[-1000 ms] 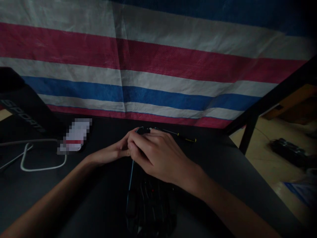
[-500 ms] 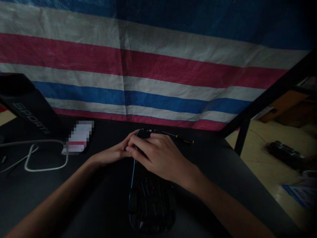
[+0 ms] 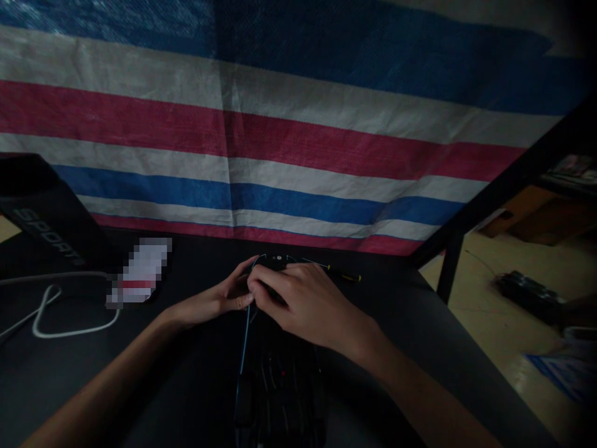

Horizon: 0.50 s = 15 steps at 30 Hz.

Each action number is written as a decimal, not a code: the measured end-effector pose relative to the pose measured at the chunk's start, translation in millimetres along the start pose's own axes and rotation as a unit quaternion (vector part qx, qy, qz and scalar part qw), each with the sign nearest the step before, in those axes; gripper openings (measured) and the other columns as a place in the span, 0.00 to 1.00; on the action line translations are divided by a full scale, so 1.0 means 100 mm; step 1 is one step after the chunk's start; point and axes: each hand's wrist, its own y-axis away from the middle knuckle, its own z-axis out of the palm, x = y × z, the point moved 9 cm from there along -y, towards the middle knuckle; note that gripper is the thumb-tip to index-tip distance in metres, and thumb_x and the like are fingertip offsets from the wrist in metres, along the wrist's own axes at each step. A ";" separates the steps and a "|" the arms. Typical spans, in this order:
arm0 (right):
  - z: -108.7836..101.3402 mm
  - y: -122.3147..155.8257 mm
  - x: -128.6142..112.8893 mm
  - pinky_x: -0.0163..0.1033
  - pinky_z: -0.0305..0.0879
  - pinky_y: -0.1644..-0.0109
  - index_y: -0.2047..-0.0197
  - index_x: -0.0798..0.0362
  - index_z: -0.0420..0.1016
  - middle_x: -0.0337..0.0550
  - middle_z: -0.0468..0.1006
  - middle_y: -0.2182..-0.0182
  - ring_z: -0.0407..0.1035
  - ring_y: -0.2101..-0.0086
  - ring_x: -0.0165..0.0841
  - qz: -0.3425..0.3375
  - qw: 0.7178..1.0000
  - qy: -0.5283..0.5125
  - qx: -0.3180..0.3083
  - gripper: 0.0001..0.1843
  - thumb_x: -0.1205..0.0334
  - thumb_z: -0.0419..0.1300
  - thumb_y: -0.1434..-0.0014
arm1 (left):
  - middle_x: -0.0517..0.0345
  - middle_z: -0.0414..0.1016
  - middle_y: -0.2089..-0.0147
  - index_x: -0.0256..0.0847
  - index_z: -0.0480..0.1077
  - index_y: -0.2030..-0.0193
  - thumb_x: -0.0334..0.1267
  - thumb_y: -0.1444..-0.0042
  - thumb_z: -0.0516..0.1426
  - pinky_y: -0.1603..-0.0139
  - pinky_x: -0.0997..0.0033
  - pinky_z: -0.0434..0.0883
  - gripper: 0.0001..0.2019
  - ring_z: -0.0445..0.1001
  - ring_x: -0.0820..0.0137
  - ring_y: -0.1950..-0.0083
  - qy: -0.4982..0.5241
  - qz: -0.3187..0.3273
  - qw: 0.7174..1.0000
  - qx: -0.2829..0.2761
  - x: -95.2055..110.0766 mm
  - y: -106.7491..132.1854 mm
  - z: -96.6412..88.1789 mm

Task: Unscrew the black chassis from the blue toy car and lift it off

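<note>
A dark toy car lies underside up on the black table, its far end under both hands. Thin blue edging runs along its left side, and wheels show at the near end. My left hand is closed around the far left side of the car, thumb on the near side of its edge. Over the car's far end my right hand is bent, thumb and index finger brought together near the left thumb. Whatever sits between those fingers is hidden. Just beyond the right hand lies a screwdriver with a black and yellow handle.
A phone-like item, blurred out, lies on the table to the left beside a white cable. A black box marked SPORTS stands at the far left. Striped sheeting hangs behind; a dark frame post stands right.
The view has shifted slightly, so the table sits lower in the picture. Both hands stay at the car's far end, with the right fingers slightly shifted against the left thumb.
</note>
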 end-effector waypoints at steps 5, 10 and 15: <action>-0.04 0.06 -0.08 0.36 0.63 0.53 0.52 0.48 0.74 0.36 0.83 0.58 0.76 0.59 0.30 -0.037 0.998 -0.059 0.000 0.08 0.65 0.56 0.31 | 0.46 0.46 0.19 0.52 0.35 0.21 0.46 0.37 0.63 0.22 0.42 0.48 0.48 0.47 0.47 0.20 0.016 -0.001 1.000 0.009 -0.01 0.00 0.00; 0.01 0.05 0.00 0.37 0.60 0.61 0.52 0.47 0.76 0.35 0.83 0.63 0.75 0.66 0.31 -0.007 1.000 -0.026 0.000 0.09 0.56 0.56 0.28 | 0.44 0.47 0.19 0.51 0.38 0.21 0.42 0.36 0.62 0.23 0.41 0.51 0.45 0.48 0.48 0.20 0.028 -0.003 1.000 0.012 -0.02 0.00 0.01; 0.02 0.04 -0.03 0.40 0.60 0.61 0.53 0.48 0.74 0.38 0.82 0.65 0.76 0.66 0.34 0.019 0.999 0.019 0.026 0.10 0.56 0.53 0.27 | 0.45 0.49 0.20 0.53 0.39 0.21 0.45 0.36 0.62 0.23 0.41 0.52 0.45 0.49 0.47 0.21 0.026 0.008 1.000 0.010 -0.01 0.00 0.01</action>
